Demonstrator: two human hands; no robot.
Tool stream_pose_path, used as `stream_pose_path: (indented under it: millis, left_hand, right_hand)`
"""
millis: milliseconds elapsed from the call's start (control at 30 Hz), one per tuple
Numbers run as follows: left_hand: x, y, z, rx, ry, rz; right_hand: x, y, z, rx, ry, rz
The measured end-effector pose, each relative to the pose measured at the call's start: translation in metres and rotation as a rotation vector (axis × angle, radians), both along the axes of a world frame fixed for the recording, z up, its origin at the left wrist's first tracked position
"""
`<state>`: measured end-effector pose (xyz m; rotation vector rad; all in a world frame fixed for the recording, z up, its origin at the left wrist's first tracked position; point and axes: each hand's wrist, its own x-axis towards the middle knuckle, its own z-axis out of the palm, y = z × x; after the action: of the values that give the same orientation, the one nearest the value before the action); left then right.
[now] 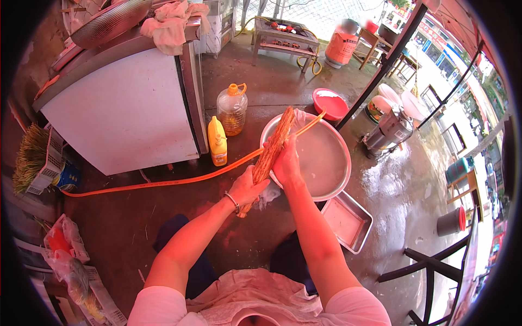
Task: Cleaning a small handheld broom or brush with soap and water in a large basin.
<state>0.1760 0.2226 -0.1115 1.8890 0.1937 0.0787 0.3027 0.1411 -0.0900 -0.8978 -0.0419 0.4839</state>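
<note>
Both hands hold a long, rough, brown fibrous piece, perhaps wood, tilted from lower left to upper right. My left hand grips it near its lower end, and a bracelet circles that wrist. Farther up, my right hand is closed around the side of the piece; some of its fingers are hidden. Beyond and to the right stands a wide metal basin of cloudy water, the piece's upper part crossing above its left rim. An orange hose runs behind the piece and over the basin.
Beside the basin are a metal tray and a red bowl. A yellow jug and an oil bottle stand near a white-sided cabinet. A dark pole rises at right. The floor is wet.
</note>
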Motion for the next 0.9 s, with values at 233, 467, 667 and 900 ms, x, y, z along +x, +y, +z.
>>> stream_pose_path:
  millis: [233, 467, 667, 900]
  left_hand:
    - [-0.022, -0.017, 0.016, 0.649, -0.066, 0.132]
    - [0.004, -0.028, 0.017, 0.188, -0.414, 0.021]
    - [0.014, 0.008, -0.014, -0.161, -0.215, 0.011]
    - [0.015, 0.008, -0.090, 0.462, -0.313, 0.138]
  right_hand:
    - [-0.004, 0.002, 0.001, -0.277, -0.164, -0.075]
    - [0.085, -0.038, -0.096, 1.056, 0.373, 0.298]
    - [-0.025, 0.013, 0.009, -0.159, -0.097, 0.037]
    - [-0.005, 0.016, 0.005, -0.111, 0.094, 0.129]
